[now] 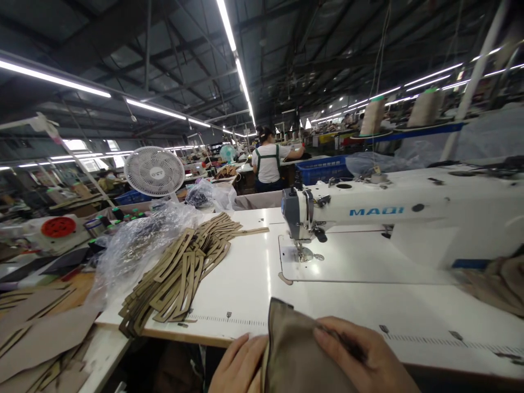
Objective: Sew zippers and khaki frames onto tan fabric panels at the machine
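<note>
At the near edge of the long white bench [245, 284], just in front of the person, sits a soft olive-brown cloth piece [292, 349]. It stands up a little between the two hands, with its top edge folded over. The left hand [239, 364] lies against its left edge with the fingers close together. I cannot tell from here whether the thumb closes round underneath. The right hand [368, 357] is laid over the right side, fingers together and clamped down on the cloth.

I'd judge the piece to be light and limp, the sort of cloth that sags and creases unless both sides are supported. It doesn't look slippery or fragile. The two side edges, near the upper fold, look like the best places to grip it.

Its lower part and both wrists run off the bottom of the view. A dark streak under the right fingers could be thread or shadow; I can't make out which.

Further back stands a white MAQI sewing machine [388, 210]. To the left, a heap of tan cut-out strap pieces [180, 273] lies beside a crumpled clear plastic bag [135, 245]. A round white fan [154, 171] and another worker in a white shirt [268, 161] are well apart from all this.
</note>
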Demonstrator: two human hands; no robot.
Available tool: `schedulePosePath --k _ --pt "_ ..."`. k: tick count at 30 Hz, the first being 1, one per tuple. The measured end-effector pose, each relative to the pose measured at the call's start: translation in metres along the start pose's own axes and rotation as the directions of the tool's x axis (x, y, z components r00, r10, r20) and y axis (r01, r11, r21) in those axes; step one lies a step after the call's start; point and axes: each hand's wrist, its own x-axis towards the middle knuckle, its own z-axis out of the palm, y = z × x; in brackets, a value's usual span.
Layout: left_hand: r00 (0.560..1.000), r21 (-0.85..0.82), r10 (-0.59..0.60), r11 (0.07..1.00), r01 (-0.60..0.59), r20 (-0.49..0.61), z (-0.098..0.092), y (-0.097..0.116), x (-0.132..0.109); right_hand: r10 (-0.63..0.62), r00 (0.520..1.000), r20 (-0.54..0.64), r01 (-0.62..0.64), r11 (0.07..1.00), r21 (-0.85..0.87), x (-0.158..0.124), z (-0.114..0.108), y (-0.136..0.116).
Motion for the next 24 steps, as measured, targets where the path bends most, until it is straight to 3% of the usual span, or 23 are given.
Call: schedulePosePath --k 2,3,5,7,9,12,15,19,22,24 --pt "0.996 -0.091 -0.077 0.993 0.074 -0.036 -0.002 0.001 -0.005 -0.01 0.999 -0.032 0.009 0.999 -0.033 0.001 -0.009 -0.001" --pt "0.982 -0.175 -0.184 0.969 0.173 -0.049 -0.003 0.003 -0.007 -0.013 1.0 -0.025 0.012 0.999 -0.041 0.002 -0.011 -0.002" --pt "0.899 -0.412 -0.437 0.821 0.394 -0.011 -0.006 0.012 -0.004 -0.014 1.0 0.024 0.015 0.999 -0.029 0.002 -0.012 -0.004" --pt "0.807 -0.665 -0.575 0.549 0.505 0.138 -0.009 0.023 0.008 0.0 0.999 0.037 0.0 1.0 0.021 0.002 -0.007 -0.008" --pt "0.757 -0.835 -0.574 0.215 0.506 0.311 -0.013 0.033 0.026 0.027 1.0 0.009 -0.027 0.996 0.08 0.001 -0.002 -0.009" --pt "0.627 -0.798 -0.503 -0.269 0.54 0.594 -0.016 0.039 0.049 0.067 0.997 -0.023 -0.065 0.996 0.067 0.002 -0.002 -0.005" --pt "0.54 -0.698 -0.448 -0.536 0.475 0.712 -0.021 0.037 0.056 0.078 0.997 -0.01 -0.079 0.994 -0.078 0.005 -0.012 0.007" --pt "0.48 -0.642 -0.444 -0.643 0.418 0.757 -0.03 0.033 0.057 0.066 0.997 -0.042 -0.072 0.982 -0.173 0.007 -0.02 0.017" --pt "0.55 -0.654 -0.378 -0.58 0.486 0.745 -0.038 0.031 0.06 -0.025 0.996 -0.085 0.006 0.975 -0.223 0.007 -0.022 0.009" --pt "0.601 -0.729 -0.412 -0.391 0.562 0.685 -0.046 0.029 0.062 -0.163 0.98 -0.11 0.125 0.949 -0.291 0.004 -0.026 0.0"
